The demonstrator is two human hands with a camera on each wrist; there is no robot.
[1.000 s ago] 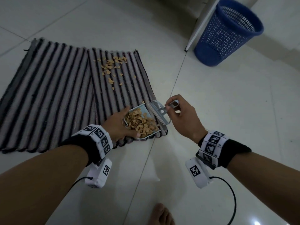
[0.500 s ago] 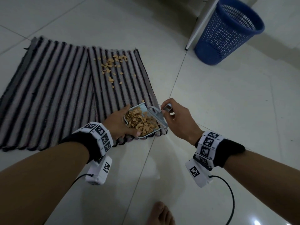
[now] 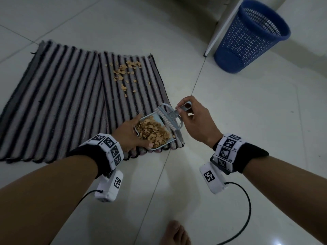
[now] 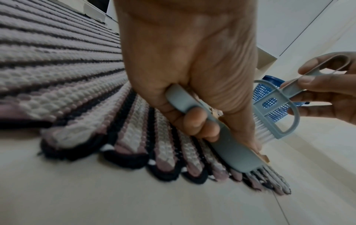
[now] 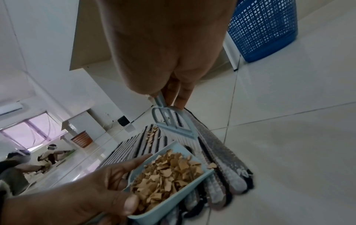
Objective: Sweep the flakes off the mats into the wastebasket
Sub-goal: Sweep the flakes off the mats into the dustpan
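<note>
Left hand (image 3: 130,133) grips a small grey-blue dustpan (image 3: 155,146) heaped with tan flakes (image 3: 152,132), holding it over the near right corner of the striped mats (image 3: 58,96), while the right hand (image 3: 196,121) pinches the handle of a little brush (image 3: 169,119) whose white bristles sit at the pan's far edge. More flakes lie scattered on the right-hand mat, and the blue wastebasket (image 3: 247,38) stands well apart on the tiled floor (image 3: 247,112), beyond the right hand

Both hands, left (image 3: 130,134) and right (image 3: 196,123), extended forward, fingers curled.
</note>
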